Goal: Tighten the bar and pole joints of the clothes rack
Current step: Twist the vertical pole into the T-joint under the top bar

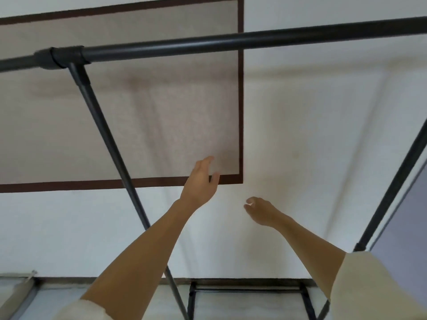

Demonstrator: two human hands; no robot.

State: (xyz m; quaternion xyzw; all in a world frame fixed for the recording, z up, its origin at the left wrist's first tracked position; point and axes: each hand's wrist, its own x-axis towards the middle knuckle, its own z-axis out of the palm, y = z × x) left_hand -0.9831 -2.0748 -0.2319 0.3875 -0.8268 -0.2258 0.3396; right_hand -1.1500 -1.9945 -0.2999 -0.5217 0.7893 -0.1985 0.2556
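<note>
A black top bar of the clothes rack runs across the upper view. At its left a black T-joint links it to a slanting upright pole. A second pole rises at the right edge. My left hand is raised in the middle with its fingers apart, right of the slanting pole and well below the bar, and it holds nothing. My right hand hangs lower to the right, its fingers loosely curled and empty. Neither hand touches the rack.
Behind the rack is a white wall with a beige panel framed in dark brown. A low black frame section of the rack shows at the bottom middle. A grey-violet surface lies at the far right.
</note>
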